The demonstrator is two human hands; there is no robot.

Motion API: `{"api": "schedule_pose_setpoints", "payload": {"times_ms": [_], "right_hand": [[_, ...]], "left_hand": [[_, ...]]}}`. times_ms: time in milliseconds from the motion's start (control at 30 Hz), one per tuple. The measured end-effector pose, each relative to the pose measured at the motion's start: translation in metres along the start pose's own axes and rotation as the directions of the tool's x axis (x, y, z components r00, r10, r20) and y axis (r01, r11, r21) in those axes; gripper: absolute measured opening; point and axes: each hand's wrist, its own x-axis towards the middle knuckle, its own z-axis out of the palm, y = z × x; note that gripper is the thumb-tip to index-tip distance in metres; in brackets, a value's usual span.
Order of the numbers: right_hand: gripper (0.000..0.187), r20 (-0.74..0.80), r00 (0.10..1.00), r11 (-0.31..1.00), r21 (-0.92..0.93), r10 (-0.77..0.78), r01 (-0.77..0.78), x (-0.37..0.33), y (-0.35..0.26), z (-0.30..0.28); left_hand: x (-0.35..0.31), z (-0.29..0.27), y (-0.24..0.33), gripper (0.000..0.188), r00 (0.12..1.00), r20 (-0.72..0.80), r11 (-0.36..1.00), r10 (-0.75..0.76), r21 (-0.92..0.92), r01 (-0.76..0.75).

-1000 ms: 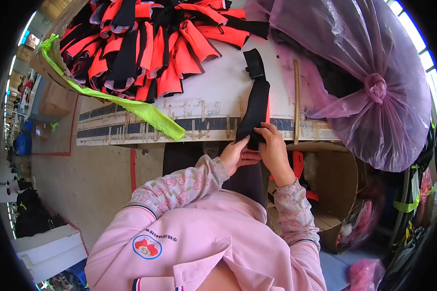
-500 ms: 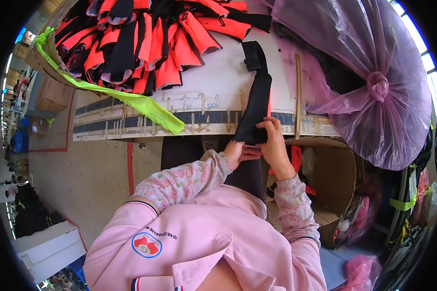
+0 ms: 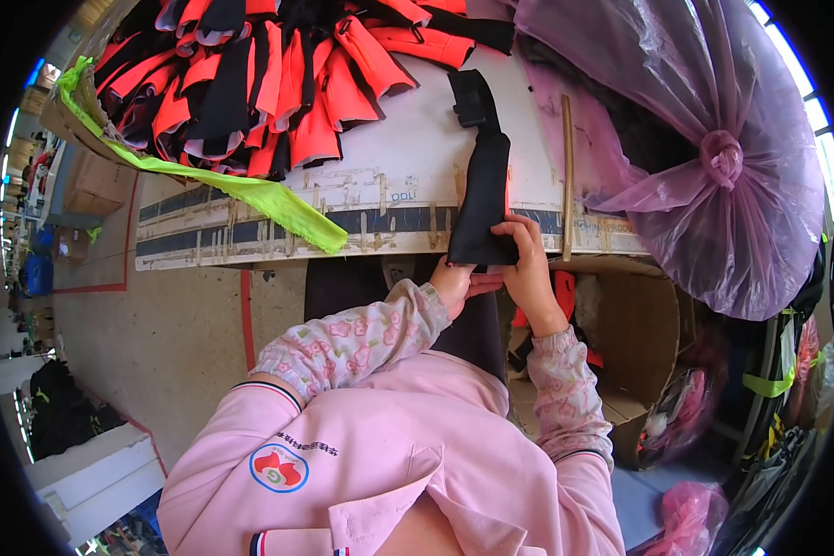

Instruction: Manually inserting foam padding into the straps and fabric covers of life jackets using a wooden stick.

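Note:
A black fabric strap [image 3: 479, 199] with an orange edge lies lengthwise over the table's front, its near end wide. At its narrow far end sits a black buckle [image 3: 471, 113]. My left hand [image 3: 452, 289] holds the near end from below, and the fabric hides part of its thumb and fingers. At the near right corner, my right hand [image 3: 530, 278] pinches the strap between thumb and bent fingers. The two hands are close together just off the table edge.
Many orange and black fabric pieces [image 3: 334, 83] are heaped at the table's far left. A neon yellow strip [image 3: 278, 199] hangs nearby. On the right are a wooden stick [image 3: 567, 176], a knotted purple plastic bag [image 3: 723, 157] and, below the table, an open cardboard box [image 3: 644, 324].
The strap's far end with the buckle has shifted slightly left. My right hand has come a little lower on the near corner, and both hands still hold the strap.

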Motion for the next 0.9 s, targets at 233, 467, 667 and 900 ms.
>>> {"api": "schedule_pose_setpoints", "payload": {"times_ms": [233,467,667,900], "right_hand": [[0.046,0.221,0.975,0.989,-0.143,-0.003,0.035,0.007,-0.01,-0.013],[0.074,-0.026,0.975,0.895,-0.401,-0.222,0.194,0.064,-0.068,0.013],[0.081,-0.007,0.986,0.777,-0.616,-0.167,0.127,0.065,0.014,0.045],[0.079,0.083,0.99,0.788,-0.6,-0.116,0.142,0.068,0.025,0.031]], "left_hand": [[-0.001,-0.002,0.001,0.031,0.995,-0.093,0.998,-0.025,0.05,0.03],[0.003,-0.008,-0.015,0.032,0.983,-0.06,0.978,0.172,0.127,-0.163],[0.019,-0.027,-0.036,0.023,0.972,-0.079,0.965,0.222,0.157,-0.208],[-0.002,-0.004,0.002,0.028,0.994,0.108,0.981,-0.037,0.193,0.016]]}}
